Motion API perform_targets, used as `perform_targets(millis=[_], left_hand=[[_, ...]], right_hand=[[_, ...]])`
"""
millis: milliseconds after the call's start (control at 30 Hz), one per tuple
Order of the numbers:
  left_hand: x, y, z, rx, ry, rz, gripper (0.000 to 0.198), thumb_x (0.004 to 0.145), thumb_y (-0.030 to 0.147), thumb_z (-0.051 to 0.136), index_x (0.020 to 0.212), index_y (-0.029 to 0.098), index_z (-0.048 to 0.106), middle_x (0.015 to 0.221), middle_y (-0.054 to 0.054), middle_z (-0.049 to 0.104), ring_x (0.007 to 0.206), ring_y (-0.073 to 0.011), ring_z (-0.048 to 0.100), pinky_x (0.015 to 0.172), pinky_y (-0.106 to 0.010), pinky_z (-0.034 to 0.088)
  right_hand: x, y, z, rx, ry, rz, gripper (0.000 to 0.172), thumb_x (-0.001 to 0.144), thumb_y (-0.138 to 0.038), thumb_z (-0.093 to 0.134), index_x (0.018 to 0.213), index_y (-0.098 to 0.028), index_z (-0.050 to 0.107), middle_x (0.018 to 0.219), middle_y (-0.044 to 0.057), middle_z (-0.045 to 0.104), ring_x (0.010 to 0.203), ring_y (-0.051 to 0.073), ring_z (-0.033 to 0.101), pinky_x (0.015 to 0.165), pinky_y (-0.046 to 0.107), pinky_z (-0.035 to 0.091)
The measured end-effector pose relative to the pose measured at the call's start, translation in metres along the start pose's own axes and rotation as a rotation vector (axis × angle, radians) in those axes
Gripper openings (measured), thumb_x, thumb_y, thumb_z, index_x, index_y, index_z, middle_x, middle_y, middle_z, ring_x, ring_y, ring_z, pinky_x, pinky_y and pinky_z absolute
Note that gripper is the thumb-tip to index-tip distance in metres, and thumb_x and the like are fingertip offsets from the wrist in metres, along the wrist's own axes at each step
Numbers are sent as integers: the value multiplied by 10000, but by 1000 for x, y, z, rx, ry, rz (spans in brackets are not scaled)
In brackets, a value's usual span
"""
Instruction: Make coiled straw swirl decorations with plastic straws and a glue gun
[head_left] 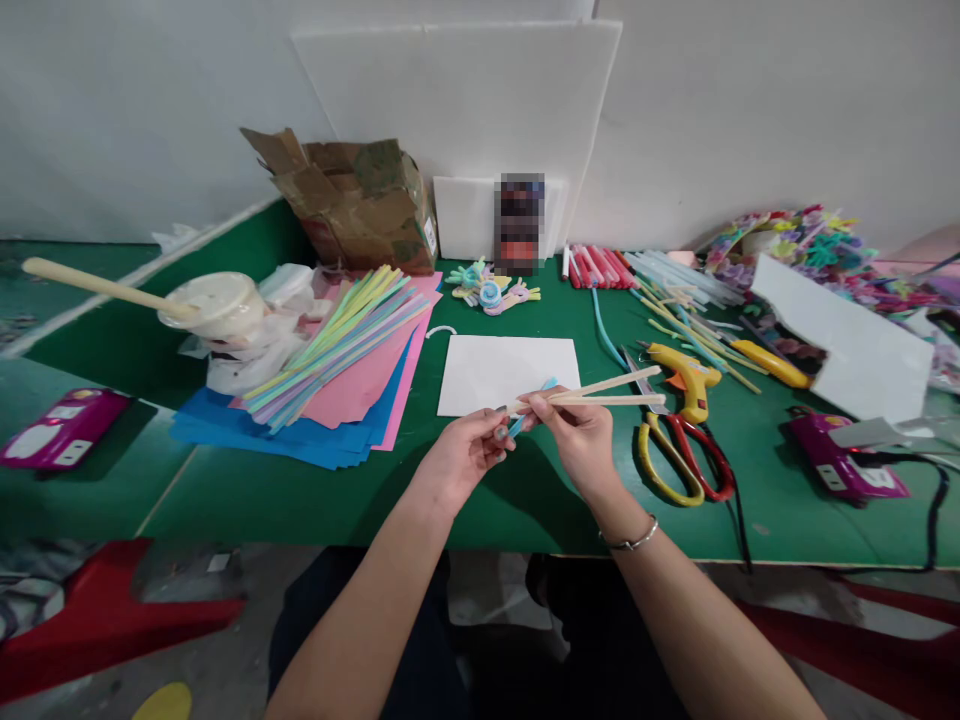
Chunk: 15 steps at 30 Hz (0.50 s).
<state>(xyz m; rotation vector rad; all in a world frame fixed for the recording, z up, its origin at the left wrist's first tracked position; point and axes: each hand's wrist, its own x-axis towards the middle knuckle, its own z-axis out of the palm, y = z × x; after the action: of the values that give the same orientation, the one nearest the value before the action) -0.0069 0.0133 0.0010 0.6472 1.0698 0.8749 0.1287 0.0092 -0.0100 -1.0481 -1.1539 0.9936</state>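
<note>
My left hand (469, 450) and my right hand (577, 435) meet over the near edge of a white board (510, 362). Both are closed in a pinch around cream pipe cleaners (619, 401), which look doubled, with two long ends fanning out to the right past my right fingers. A short light blue pipe cleaner (516, 428) crosses them between my hands; its far tip pokes out above the right fingers. My fingertips hide how the pieces are joined. Scissors (667, 450) with yellow and red handles lie right of my right hand, near a yellow glue gun (690, 378).
Pastel pipe cleaners (337, 345) lie over pink and blue sheets (352, 440) at left, beside a tub with a stick (217, 305). A cardboard box (367, 205), finished pipe-cleaner pieces (491, 290) and red-wrapped bundles (600, 267) stand behind. A purple power strip (844, 457) sits right.
</note>
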Motion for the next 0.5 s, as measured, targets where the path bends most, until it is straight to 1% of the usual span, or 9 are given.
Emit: perform_targets(millis=[67,167,267,333,400,467,500], left_hand=[[-1,1,0,9,-8,14,149,652,280,613,578,174,540,527,-1,500,490,-98,514,438,-214,407],[-2,3,1,89,-32,62,242,676,286,599,514,184,450,504,18,470,468,-96,514,442,-223,383],[-3,5,1,232,-36,142,259,720,284,558,522,189,421,488,31,456,461,-106,527,460,-233,370],[-5,6,0,372,26,275,225,759,276,527,568,193,441,499,30,477,497,-122,551,499,-242,388],[-7,5,0,570,152,478,190,800,262,501,626,200,457,549,20,533,565,-136,575,554,-251,410],[-8,3,-2,791,291,695,172,829,238,484,662,206,455,612,11,576,614,-141,577,578,-248,411],[-8,2,-2,892,346,791,166,839,221,476,675,209,454,635,10,585,625,-140,573,576,-243,407]], right_hand=[[0,0,0,-8,-5,-29,145,727,-373,665,666,-255,723,600,12,668,600,183,607,632,357,506],[0,0,0,1,-15,-54,145,732,-360,664,641,-260,716,614,14,671,621,187,614,647,363,511],[0,1,0,39,-40,-12,123,736,-338,664,669,-252,723,641,10,673,584,162,603,603,335,516],[1,2,0,76,-58,78,126,734,-344,664,713,-239,731,662,13,674,572,147,594,562,309,517],[3,2,-1,121,-53,178,181,729,-379,662,710,-212,730,714,35,684,620,149,603,536,283,519],[6,2,-3,168,-7,249,255,717,-426,660,663,-184,718,783,60,691,655,147,603,503,255,509],[7,2,-5,183,32,273,285,706,-446,664,641,-173,710,787,65,688,646,140,596,482,240,498]])
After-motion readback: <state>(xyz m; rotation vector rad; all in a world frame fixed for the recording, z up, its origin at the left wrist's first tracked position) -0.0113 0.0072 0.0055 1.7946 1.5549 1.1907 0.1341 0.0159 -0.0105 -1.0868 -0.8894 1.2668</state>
